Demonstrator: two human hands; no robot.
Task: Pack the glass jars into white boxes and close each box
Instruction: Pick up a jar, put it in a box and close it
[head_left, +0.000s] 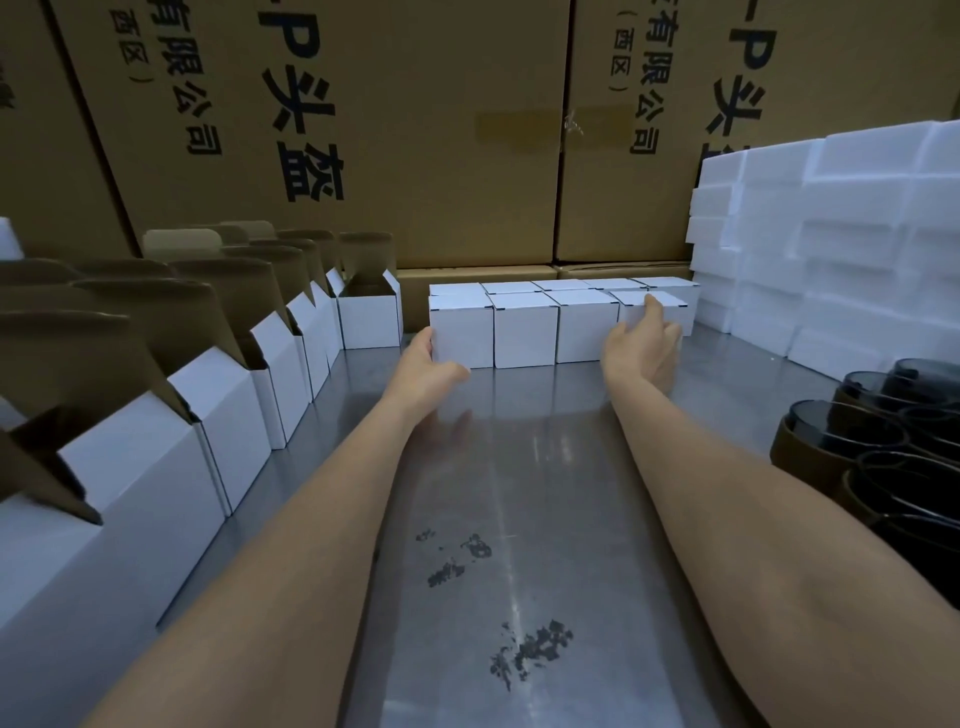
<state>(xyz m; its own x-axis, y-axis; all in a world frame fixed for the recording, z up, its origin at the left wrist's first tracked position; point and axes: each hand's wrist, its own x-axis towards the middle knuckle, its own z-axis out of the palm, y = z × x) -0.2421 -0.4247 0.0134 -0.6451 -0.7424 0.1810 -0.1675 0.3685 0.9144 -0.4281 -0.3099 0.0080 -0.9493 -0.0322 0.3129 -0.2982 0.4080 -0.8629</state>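
A block of closed white boxes (524, 327) stands in two rows at the far end of the steel table (519, 493). My left hand (428, 366) presses flat against the left side of the leftmost front box (462, 335). My right hand (644, 345) wraps the rightmost front box (636, 306), thumb on its lid, fingers around its right side. Open white boxes (218, 395) with raised brown flaps line the left edge. Dark glass jars (883, 447) crowd the right edge, partly cut off.
Large brown cartons with black print (363, 130) form a wall behind the table. A tall stack of white foam blocks (831, 249) fills the far right corner. Dark smudges (530, 649) mark the near part of the steel top.
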